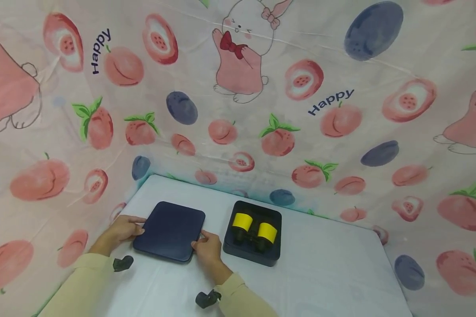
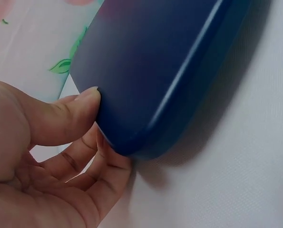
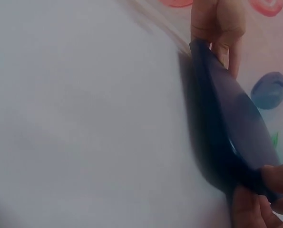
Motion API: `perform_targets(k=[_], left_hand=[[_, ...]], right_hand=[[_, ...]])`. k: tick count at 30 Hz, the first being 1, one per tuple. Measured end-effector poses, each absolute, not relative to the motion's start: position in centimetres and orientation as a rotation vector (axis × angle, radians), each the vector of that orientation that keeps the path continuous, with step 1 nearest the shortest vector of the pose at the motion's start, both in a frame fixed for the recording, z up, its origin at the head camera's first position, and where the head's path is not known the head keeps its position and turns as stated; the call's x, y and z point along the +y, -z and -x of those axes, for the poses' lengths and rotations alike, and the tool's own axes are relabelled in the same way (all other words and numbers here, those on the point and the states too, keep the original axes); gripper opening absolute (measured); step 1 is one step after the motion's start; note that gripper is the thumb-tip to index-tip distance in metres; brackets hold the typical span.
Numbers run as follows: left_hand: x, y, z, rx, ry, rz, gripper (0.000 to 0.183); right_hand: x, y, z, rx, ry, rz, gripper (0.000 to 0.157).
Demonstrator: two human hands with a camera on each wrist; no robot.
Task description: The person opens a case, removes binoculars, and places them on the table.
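Note:
A dark blue lid [image 1: 169,231], flat with rounded corners, is held between both hands, its top face up. On its left edge the left hand [image 1: 123,229] has the thumb on top and the fingers beneath, as the left wrist view also shows. The right hand [image 1: 209,251] pinches the opposite edge near the front corner. A shadow under the lid [image 3: 227,137] suggests it is slightly raised from the table. Just right of the right hand stands an open dark box [image 1: 251,255], with black binoculars [image 1: 255,233] with yellow barrels lying inside.
A white-covered table [image 1: 321,268] carries everything. Behind and on both sides hangs a pale cloth [image 1: 198,79] printed with fruit and rabbits. Small black devices [image 1: 207,299] are worn at both wrists, over beige sleeves [image 1: 243,299].

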State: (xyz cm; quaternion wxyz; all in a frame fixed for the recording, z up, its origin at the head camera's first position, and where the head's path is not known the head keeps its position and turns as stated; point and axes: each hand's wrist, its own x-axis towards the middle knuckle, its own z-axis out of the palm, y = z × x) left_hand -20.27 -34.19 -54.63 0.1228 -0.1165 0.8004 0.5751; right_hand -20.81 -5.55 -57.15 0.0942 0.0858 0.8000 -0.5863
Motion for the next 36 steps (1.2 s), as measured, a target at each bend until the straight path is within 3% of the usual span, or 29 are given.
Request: perform_targets(k=[8, 12, 21, 30, 36], left_hand=[[-33.0, 54.7, 20.4, 2.655, -1.286, 0.202, 0.045], [-32.6, 54.0, 20.2, 2.762, -1.122, 0.225, 0.046], [-30.6, 51.4, 19.6, 2.437, -1.619, 0.289, 0.060], [-25.1, 49.2, 20.8, 2.288, -1.833, 0.099, 0.062], [-21.0, 47.7, 21.3, 2.211, -1.883, 0.042, 0.060]], right_hand=[[-4.8, 56.9, 20.7, 2.606, 1.580, -0.147, 0.040], [-4.3, 56.5, 20.5, 2.638, 1.589, -0.103, 0.041], [-2.3, 52.6, 20.7, 2.411, 1.836, -0.037, 0.044], [2.3, 49.9, 21.6, 2.445, 1.844, -0.052, 0.034], [4.6, 49.3, 22.0, 2.484, 1.812, -0.095, 0.036]])
